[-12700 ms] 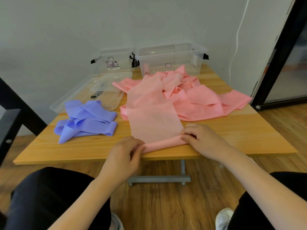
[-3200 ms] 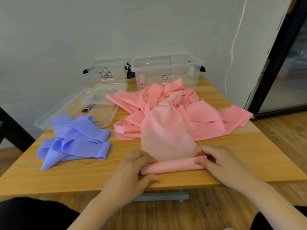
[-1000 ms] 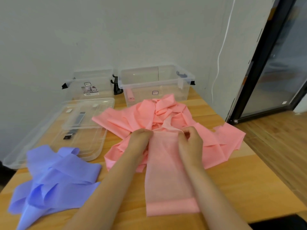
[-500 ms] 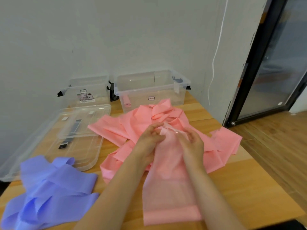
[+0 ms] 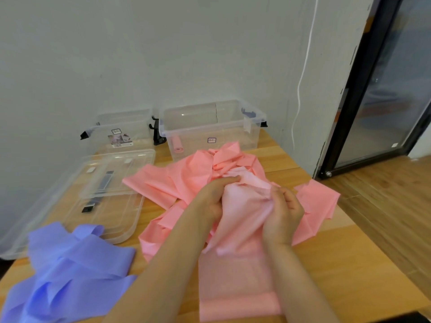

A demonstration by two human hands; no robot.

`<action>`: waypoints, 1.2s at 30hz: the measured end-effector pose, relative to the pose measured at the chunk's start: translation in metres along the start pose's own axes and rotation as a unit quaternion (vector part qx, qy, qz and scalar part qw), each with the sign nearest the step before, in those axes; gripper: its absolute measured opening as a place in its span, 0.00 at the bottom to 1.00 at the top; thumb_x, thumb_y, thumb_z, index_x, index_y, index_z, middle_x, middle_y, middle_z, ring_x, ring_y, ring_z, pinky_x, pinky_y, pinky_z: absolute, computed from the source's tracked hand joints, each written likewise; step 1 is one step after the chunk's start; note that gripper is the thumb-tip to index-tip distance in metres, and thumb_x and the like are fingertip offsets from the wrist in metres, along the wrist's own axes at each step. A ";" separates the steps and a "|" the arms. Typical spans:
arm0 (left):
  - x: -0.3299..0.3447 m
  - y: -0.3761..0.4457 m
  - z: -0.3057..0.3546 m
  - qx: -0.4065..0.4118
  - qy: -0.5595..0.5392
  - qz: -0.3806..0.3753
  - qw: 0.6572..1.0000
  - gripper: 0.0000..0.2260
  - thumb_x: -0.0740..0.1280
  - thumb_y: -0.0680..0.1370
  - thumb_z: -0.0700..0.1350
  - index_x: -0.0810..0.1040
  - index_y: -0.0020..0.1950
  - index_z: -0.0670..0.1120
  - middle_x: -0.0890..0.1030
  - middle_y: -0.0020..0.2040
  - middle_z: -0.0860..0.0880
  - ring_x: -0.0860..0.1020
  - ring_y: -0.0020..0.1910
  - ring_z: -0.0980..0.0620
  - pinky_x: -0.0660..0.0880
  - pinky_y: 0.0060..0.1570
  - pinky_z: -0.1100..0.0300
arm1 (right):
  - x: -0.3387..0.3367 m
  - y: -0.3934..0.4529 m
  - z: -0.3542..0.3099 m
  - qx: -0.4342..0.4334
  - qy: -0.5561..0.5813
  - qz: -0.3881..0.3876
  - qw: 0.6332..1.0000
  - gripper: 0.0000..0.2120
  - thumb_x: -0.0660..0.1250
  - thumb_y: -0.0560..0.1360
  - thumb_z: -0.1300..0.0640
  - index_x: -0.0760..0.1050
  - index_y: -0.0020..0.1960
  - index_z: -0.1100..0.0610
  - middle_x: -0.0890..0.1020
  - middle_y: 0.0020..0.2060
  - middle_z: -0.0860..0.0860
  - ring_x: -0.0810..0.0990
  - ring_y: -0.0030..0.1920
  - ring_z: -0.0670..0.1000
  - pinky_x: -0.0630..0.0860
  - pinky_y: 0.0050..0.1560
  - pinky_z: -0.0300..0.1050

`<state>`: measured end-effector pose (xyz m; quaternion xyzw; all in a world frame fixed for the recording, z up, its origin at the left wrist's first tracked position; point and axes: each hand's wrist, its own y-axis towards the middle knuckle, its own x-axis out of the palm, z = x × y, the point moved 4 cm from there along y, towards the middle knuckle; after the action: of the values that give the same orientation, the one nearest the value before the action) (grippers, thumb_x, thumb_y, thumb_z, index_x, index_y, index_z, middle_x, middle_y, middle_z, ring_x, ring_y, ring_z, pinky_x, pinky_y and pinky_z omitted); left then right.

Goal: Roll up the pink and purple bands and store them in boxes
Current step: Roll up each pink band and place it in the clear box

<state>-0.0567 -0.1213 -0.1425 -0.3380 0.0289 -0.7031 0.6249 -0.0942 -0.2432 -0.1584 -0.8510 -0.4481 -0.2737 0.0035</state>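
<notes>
A long pink band (image 5: 233,276) lies crumpled across the middle of the wooden table (image 5: 349,264), its near end rolled into a short roll (image 5: 238,310) at the table's front edge. My left hand (image 5: 214,194) and my right hand (image 5: 283,214) both grip bunched pink band above the heap, a lighter stretch hanging between them. A purple band (image 5: 67,271) lies loosely heaped at the front left. Two clear boxes stand at the back: the right box (image 5: 212,127) holds a small pink roll (image 5: 178,144), the left box (image 5: 121,129) holds a printed card.
Two clear lids (image 5: 105,194) lie stacked to the left of the pink heap, behind the purple band. A white cord (image 5: 300,85) hangs down the wall. A black-framed glass door (image 5: 384,89) stands at the right over wooden floor.
My hands left the roll at the table's front edge and moved up into the pink heap, gathering and lifting the band. The view turned slightly right.
</notes>
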 end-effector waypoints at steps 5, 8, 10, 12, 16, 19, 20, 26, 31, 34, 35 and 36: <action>-0.004 -0.012 0.012 0.179 0.031 0.009 0.983 0.08 0.64 0.75 0.33 0.76 0.44 0.45 0.80 0.32 0.49 0.78 0.29 0.54 0.75 0.34 0.63 | -0.007 0.007 0.010 0.038 0.022 0.044 0.998 0.12 0.63 0.66 0.59 0.66 0.26 0.50 0.65 0.25 0.44 0.63 0.33 0.46 0.61 0.33 0.40; -0.010 -0.029 0.017 0.221 0.015 -0.014 0.975 0.12 0.63 0.75 0.32 0.77 0.51 0.48 0.80 0.34 0.49 0.79 0.31 0.55 0.76 0.36 0.64 | -0.002 0.005 0.006 0.021 0.003 0.019 1.000 0.11 0.62 0.65 0.60 0.63 0.27 0.55 0.63 0.23 0.42 0.61 0.29 0.42 0.60 0.29 0.35; -0.015 -0.033 0.012 0.188 0.047 -0.022 0.981 0.18 0.63 0.75 0.32 0.74 0.58 0.52 0.81 0.43 0.46 0.80 0.38 0.52 0.76 0.43 0.59 | 0.002 0.002 0.003 -0.004 -0.019 -0.018 1.000 0.08 0.63 0.65 0.59 0.65 0.30 0.57 0.67 0.24 0.42 0.64 0.29 0.41 0.63 0.31 0.34; -0.019 -0.033 0.005 0.165 0.131 -0.031 0.977 0.26 0.64 0.74 0.31 0.68 0.68 0.53 0.80 0.44 0.44 0.78 0.41 0.48 0.75 0.46 0.55 | 0.010 -0.001 0.001 -0.025 -0.061 -0.104 0.992 0.06 0.68 0.67 0.57 0.73 0.42 0.54 0.75 0.35 0.41 0.73 0.37 0.36 0.69 0.41 0.30; -0.027 -0.032 -0.002 0.164 0.307 -0.039 0.937 0.36 0.64 0.72 0.30 0.60 0.71 0.61 0.70 0.26 0.53 0.69 0.28 0.58 0.68 0.34 0.65 | 0.025 -0.010 0.005 -0.075 -0.223 -0.209 0.949 0.16 0.73 0.67 0.57 0.78 0.54 0.50 0.78 0.42 0.39 0.77 0.46 0.39 0.73 0.49 0.37; -0.036 -0.034 0.004 0.208 0.272 0.007 0.939 0.31 0.62 0.72 0.28 0.67 0.68 0.57 0.67 0.23 0.56 0.67 0.25 0.59 0.65 0.30 0.67 | 0.017 -0.008 0.005 -0.051 -0.187 -0.143 0.970 0.05 0.69 0.71 0.55 0.78 0.37 0.51 0.78 0.31 0.40 0.76 0.34 0.39 0.73 0.38 0.38; -0.043 -0.033 0.007 0.225 0.240 0.044 0.943 0.27 0.62 0.72 0.29 0.71 0.66 0.53 0.69 0.25 0.55 0.68 0.27 0.58 0.66 0.31 0.65 | 0.013 -0.005 0.005 -0.019 -0.142 -0.120 0.982 0.10 0.67 0.74 0.58 0.76 0.34 0.53 0.77 0.29 0.42 0.73 0.32 0.39 0.71 0.34 0.36; -0.054 -0.026 -0.008 0.048 0.109 0.060 0.991 0.18 0.71 0.72 0.51 0.79 0.57 0.43 0.80 0.52 0.43 0.78 0.47 0.43 0.74 0.42 0.53 | 0.013 -0.001 0.010 0.112 0.019 -0.170 0.979 0.07 0.67 0.68 0.55 0.73 0.32 0.53 0.74 0.30 0.48 0.71 0.34 0.46 0.68 0.33 0.38; -0.032 -0.027 -0.003 -0.064 0.004 -0.055 0.996 0.20 0.63 0.74 0.56 0.81 0.54 0.41 0.82 0.46 0.41 0.81 0.43 0.44 0.76 0.46 0.53 | 0.021 -0.006 0.011 0.206 0.151 -0.220 0.942 0.12 0.64 0.62 0.63 0.69 0.23 0.51 0.73 0.25 0.47 0.73 0.28 0.45 0.69 0.29 0.36; -0.030 -0.016 0.005 0.007 0.019 0.001 1.000 0.11 0.64 0.77 0.49 0.80 0.47 0.42 0.83 0.36 0.45 0.81 0.35 0.49 0.77 0.37 0.59 | 0.022 -0.007 0.010 0.213 0.131 -0.227 0.941 0.11 0.68 0.58 0.61 0.68 0.23 0.51 0.72 0.25 0.46 0.70 0.28 0.44 0.66 0.29 0.36; -0.032 -0.013 0.009 0.047 0.026 0.025 0.998 0.09 0.64 0.77 0.46 0.79 0.46 0.42 0.83 0.34 0.47 0.81 0.34 0.50 0.77 0.35 0.61 | 0.022 -0.007 0.010 0.206 0.118 -0.231 0.944 0.12 0.69 0.57 0.60 0.67 0.23 0.51 0.71 0.24 0.46 0.70 0.28 0.44 0.65 0.29 0.36; -0.033 -0.011 0.015 0.089 0.026 0.037 0.995 0.07 0.63 0.78 0.44 0.78 0.45 0.42 0.83 0.33 0.48 0.80 0.35 0.51 0.76 0.35 0.62 | 0.021 -0.006 0.009 0.198 0.106 -0.232 0.946 0.12 0.69 0.57 0.60 0.66 0.23 0.51 0.72 0.24 0.45 0.69 0.28 0.43 0.65 0.29 0.36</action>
<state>-0.0585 -0.0835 -0.1403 -0.2617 -0.0050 -0.6880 0.6769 -0.0856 -0.2214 -0.1577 -0.6716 -0.6756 -0.2612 0.1558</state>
